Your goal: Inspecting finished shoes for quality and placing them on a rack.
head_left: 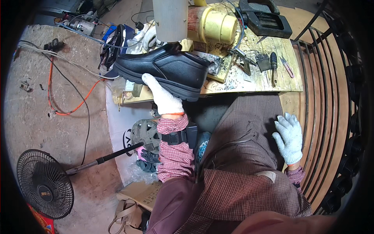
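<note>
A black leather shoe (171,70) with a thick ridged sole is held up over the left part of the worktable, toe to the left. My left hand (161,93), in a white knit glove, grips it from below; the thumb presses the side of the sole and the other fingers are hidden behind the shoe. My right hand (289,136), gloved too, rests beside my thigh at the right, fingers spread, holding nothing. A pale cylinder (170,19) hangs just above the shoe, its lower end close to the shoe's opening.
On the wooden worktable (288,78) are a yellow cylindrical container (218,25), a black-handled tool (274,68), small scissors-like snips (287,67) and a black machine part (265,19). A metal rack (315,117) stands at the right. A fan (44,183) and cables (83,99) lie left.
</note>
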The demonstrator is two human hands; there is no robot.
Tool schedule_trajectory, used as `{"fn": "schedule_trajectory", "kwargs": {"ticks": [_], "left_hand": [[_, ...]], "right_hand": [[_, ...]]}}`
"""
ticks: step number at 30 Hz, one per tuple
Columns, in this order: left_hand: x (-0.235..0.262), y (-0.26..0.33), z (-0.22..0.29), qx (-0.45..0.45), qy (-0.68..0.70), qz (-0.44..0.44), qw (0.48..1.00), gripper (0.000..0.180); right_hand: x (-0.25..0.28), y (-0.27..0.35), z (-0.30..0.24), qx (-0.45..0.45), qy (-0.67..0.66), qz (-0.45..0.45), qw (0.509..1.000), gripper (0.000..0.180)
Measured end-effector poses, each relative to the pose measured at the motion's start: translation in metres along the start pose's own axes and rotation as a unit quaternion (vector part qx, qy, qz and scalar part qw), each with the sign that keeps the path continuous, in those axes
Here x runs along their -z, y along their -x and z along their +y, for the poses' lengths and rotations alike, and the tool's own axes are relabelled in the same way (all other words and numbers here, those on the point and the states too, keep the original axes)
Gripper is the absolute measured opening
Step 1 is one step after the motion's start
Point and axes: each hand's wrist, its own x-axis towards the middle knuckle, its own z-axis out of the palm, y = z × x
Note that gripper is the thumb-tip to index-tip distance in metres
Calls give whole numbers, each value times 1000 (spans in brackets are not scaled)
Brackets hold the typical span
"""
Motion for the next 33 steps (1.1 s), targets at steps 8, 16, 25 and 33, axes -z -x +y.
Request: {"fn": "schedule_trajectory", "kwargs": {"ticks": [8,16,25,33], "left_hand": [[-33,-8,20,-117,-100,55,987,95],[-61,-8,36,-118,-148,58,980,91],[-24,6,16,-71,-90,53,992,89],[21,83,-20,94,58,-72,991,85]], "right_hand": [[-9,-5,0,20,-10,12,1000,39],[-8,-1,-7,22,-3,4,1000,38],[7,-61,-24,114,-33,-2,993,51],[25,-160,-90,149,-167,239,945,68]]}}
